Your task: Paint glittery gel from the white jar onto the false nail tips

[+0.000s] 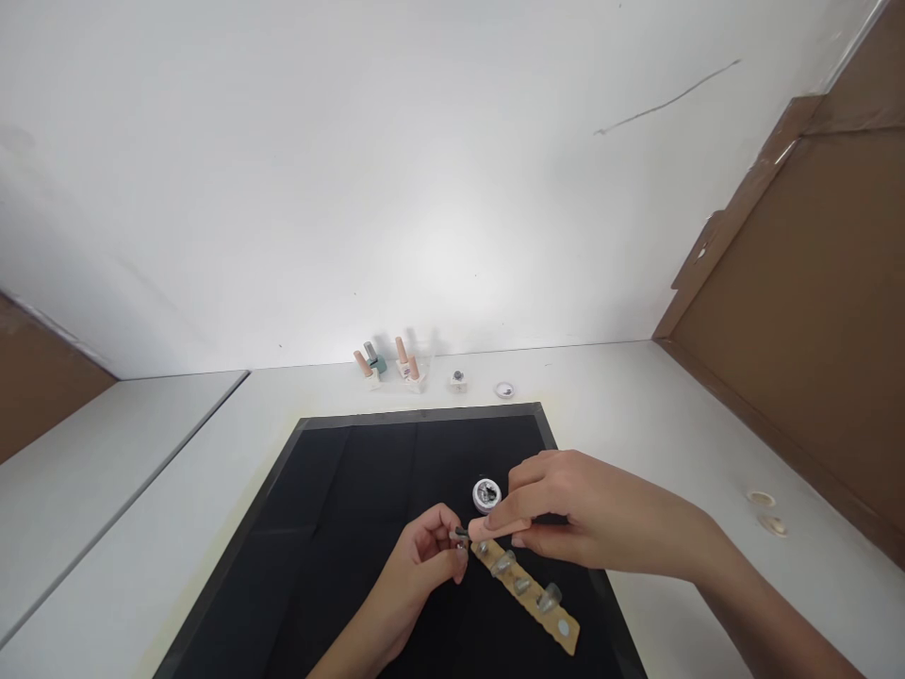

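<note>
My right hand grips the peach-coloured cap of a nail polish brush, held nearly level. Its dark bristle end points left and reaches the fingertips of my left hand. There, thumb and forefinger pinch a small glossy false nail tip, mostly hidden by the fingers. Below the brush, a tan display strip lies slanted on the black mat and bears several clear false nail tips. Just behind the brush stands a small round white pot with silvery flakes inside.
The black mat has a grey border and lies on a white table. Along the back wall stand several nail polish bottles, an uncapped bottle and a small round lid. Two small round pieces lie far right, near a cardboard wall.
</note>
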Motion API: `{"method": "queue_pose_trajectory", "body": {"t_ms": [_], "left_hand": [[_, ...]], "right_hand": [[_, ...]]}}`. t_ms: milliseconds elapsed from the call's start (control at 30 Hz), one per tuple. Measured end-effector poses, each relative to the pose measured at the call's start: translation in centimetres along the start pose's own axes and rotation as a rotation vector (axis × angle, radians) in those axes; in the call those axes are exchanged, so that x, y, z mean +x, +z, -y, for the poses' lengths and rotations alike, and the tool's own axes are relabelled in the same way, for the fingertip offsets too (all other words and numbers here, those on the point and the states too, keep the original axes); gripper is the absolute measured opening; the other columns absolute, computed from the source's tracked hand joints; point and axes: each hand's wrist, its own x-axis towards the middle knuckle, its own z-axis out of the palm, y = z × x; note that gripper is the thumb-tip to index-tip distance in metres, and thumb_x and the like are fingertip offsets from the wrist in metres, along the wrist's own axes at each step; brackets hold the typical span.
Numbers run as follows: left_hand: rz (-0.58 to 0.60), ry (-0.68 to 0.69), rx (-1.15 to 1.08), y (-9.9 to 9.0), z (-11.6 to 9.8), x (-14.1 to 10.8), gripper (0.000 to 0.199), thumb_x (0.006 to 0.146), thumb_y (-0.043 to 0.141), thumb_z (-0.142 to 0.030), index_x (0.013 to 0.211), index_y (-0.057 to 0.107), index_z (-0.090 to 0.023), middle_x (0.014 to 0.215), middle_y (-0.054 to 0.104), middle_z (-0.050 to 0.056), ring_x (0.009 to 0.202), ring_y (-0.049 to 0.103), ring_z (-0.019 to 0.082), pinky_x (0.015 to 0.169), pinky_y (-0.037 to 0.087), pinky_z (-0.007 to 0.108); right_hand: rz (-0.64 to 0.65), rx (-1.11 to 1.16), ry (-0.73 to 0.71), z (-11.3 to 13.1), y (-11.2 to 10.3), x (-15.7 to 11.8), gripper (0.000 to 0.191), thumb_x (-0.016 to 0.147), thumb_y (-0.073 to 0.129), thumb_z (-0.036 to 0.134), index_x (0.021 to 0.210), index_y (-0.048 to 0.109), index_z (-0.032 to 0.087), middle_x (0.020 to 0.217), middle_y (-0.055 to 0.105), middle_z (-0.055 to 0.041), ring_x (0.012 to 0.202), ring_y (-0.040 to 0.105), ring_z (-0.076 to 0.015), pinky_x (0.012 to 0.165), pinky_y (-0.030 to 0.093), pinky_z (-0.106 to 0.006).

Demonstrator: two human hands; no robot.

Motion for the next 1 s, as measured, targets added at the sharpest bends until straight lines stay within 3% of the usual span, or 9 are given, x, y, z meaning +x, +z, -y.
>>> {"method": "queue_pose_trajectory", "body": {"t_ms": [800, 1000], "left_hand": [[0.016, -0.007, -0.006, -0.17, 0.04, -0.08, 0.014, 0.065, 0.065, -0.016, 0.067, 0.052, -0.017, 0.059, 0.049, -0.005, 0.054, 0.039, 0.008, 0.056, 0.033, 0.023], [0.014, -0.007, -0.005, -0.21, 0.14, -0.02, 0.013, 0.065, 0.064, -0.014, 0.067, 0.051, -0.017, 0.059, 0.050, -0.005, 0.054, 0.039, 0.008, 0.056, 0.032, 0.023]], "right_hand": [[0.030, -0.006, 0.008, 0.03, -0.09, -0.15, 0.041, 0.084, 0.049, 0.004, 0.109, 0.067, 0.031, 0.078, 0.057, 0.0016, 0.062, 0.049, -0.0093, 0.055, 0.035, -0.020], [0.033, -0.029, 0.009, -0.01, 0.11, -0.28, 0.039, 0.085, 0.046, 0.003, 0.101, 0.070, 0.029, 0.079, 0.056, 0.0010, 0.061, 0.047, -0.0090, 0.054, 0.033, -0.020]]}}
